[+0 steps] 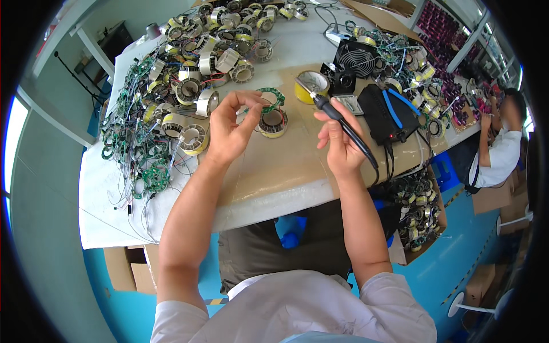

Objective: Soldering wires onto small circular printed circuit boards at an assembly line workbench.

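My left hand (231,123) pinches a green ring-shaped circuit board (278,94) between thumb and fingertips. Just below the board, a wound motor stator (273,129) with a dark core and yellow tape sits on the brown work mat (269,171). My right hand (345,146) is wrapped round the black handle of a soldering iron (340,116), its metal tip pointing up and to the left. Behind that tip is a round yellow-sided roll or tub (311,86); what it holds I cannot make out. Part of the board is hidden behind my fingers.
Many stators (229,60) are heaped at the back left, with tangled green ring boards (151,177) and wires beside them. At right are a black fan (355,59), a black box (374,117), blue-handled pliers (402,107) and another pile. A co-worker (497,148) sits far right.
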`<state>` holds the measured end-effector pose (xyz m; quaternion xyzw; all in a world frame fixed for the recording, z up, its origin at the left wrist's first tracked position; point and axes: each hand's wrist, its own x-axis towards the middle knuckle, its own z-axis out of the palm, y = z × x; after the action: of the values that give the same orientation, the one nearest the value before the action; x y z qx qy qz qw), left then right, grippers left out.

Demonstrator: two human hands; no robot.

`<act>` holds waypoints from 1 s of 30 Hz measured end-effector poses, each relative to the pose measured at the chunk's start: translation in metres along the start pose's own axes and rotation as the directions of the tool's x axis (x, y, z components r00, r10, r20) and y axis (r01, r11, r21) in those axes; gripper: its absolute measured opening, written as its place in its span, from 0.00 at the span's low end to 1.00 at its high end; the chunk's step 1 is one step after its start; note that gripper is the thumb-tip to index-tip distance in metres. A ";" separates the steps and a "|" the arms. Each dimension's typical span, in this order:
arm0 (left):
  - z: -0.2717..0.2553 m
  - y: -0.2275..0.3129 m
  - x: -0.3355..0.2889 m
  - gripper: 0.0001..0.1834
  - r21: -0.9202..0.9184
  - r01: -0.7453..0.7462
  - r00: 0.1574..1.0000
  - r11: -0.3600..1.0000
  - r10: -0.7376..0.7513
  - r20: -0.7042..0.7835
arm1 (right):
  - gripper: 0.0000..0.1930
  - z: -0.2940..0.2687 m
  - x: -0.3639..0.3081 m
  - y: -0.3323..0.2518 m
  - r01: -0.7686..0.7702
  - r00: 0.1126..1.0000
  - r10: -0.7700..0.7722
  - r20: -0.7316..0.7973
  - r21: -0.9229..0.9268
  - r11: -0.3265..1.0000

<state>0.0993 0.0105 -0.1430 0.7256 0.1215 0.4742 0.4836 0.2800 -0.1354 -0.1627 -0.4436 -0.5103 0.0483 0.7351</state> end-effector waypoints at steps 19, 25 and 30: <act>0.001 -0.006 0.003 0.03 0.019 -0.044 0.999 0.999 0.044 -0.022 | 0.10 -0.004 -0.012 -0.006 -0.175 0.978 0.199 -0.057 0.286 0.942; 0.003 -0.003 0.003 0.03 0.011 -0.039 0.999 0.999 0.039 -0.028 | 0.10 -0.003 -0.010 -0.006 -0.206 0.974 0.225 -0.034 0.290 0.935; 0.002 -0.005 0.004 0.03 0.022 -0.053 0.998 0.998 0.053 -0.029 | 0.10 -0.003 -0.010 -0.005 -0.198 0.975 0.217 -0.038 0.283 0.938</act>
<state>0.1047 0.0144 -0.1451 0.7266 0.1143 0.4962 0.4612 0.2758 -0.1450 -0.1663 -0.3888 -0.4234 0.1814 0.7979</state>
